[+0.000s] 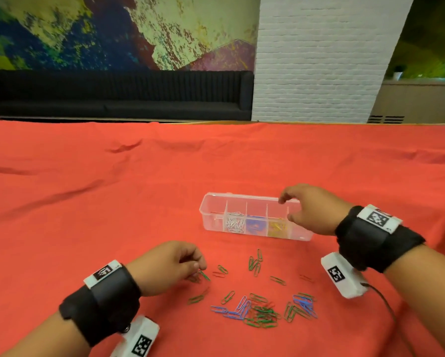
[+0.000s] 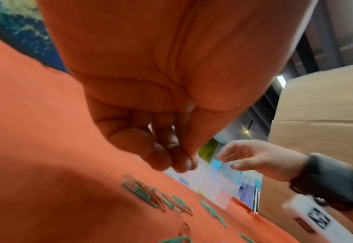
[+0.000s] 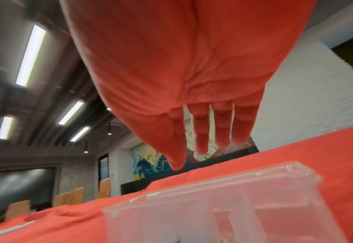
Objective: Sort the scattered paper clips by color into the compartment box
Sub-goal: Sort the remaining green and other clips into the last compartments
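Observation:
A clear compartment box stands on the red cloth. It holds white, blue and yellow clips in three middle cells. My right hand hovers over the box's right end with its fingers spread and nothing in it. My left hand is nearer me. Its thumb and fingertips are curled together just above a green clip and some red ones. No clip shows between the fingers. Several green, blue and red clips lie loose in front of the box.
The red cloth covers the whole table, with wrinkles at the left. A cable trails from the right wrist camera. A black sofa and a white brick column stand beyond the far edge. A cardboard box shows at the right in the left wrist view.

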`<state>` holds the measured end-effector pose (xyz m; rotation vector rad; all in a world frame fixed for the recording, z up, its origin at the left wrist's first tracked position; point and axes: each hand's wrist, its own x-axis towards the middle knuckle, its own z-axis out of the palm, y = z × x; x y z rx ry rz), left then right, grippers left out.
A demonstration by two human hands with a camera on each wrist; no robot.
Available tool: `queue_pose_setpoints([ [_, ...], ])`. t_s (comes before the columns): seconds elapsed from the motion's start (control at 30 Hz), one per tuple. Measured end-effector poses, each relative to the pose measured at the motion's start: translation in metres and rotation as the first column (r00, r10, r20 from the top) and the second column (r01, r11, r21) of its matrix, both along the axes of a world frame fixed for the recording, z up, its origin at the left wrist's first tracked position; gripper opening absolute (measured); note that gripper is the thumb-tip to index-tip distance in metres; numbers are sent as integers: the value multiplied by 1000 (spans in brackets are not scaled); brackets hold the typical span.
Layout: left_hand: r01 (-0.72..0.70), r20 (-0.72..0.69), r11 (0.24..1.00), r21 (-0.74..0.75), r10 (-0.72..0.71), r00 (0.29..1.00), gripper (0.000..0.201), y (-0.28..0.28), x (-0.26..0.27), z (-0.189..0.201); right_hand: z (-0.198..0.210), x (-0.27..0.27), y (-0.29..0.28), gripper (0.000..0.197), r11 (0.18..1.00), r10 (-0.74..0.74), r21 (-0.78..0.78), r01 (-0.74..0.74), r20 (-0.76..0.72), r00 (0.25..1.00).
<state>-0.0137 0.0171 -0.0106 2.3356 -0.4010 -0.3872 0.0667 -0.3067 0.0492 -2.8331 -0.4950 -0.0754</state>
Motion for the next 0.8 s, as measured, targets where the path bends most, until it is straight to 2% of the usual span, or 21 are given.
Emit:
queue_pose_setpoints([
  [0.03, 9, 28, 998, 56, -11, 1000, 17, 3, -1, -3, 0, -14, -3, 24, 999, 32, 26, -32, -4, 999],
  [0.1, 4, 99, 988, 154, -20, 995, 15, 9, -1, -5, -6, -40, -9, 14, 995, 94, 33, -91, -111, 989],
  [0.17, -10, 175, 965, 264, -37, 984, 12, 10, 1, -3, -17, -61, -15, 13, 990, 111, -50, -129, -268, 957],
  [0.23, -17, 244, 910, 414, -93, 965, 15, 10, 5, -2, -30, -73, -20, 16, 980, 84, -142, -142, -353, 932],
  [0.3, -21, 277, 856, 517, -144, 950, 22, 8, 9, -2, -42, -77, -23, 18, 976, 55, -178, -122, -344, 938],
  [0.4, 4, 281, 815, 579, -204, 938, 26, 0, 13, -6, -55, -73, -20, 18, 983, 38, -168, -80, -239, 970],
  [0.5, 28, 255, 775, 631, -242, 936, 27, -6, 14, -14, -66, -67, -5, 27, 965, 107, -222, -142, -161, 981],
  [0.63, 11, 264, 789, 615, -219, 939, 21, -8, 20, -16, -68, -58, 17, 47, 933, 278, -204, -296, -112, 954],
  [0.7, 10, 257, 804, 594, -201, 945, 19, -5, 21, -17, -63, -56, 26, 53, 915, 327, -198, -353, -151, 933],
  [0.8, 3, 274, 821, 571, -194, 942, 18, -4, 22, -18, -63, -52, 31, 46, 897, 338, -247, -367, -152, 929],
])
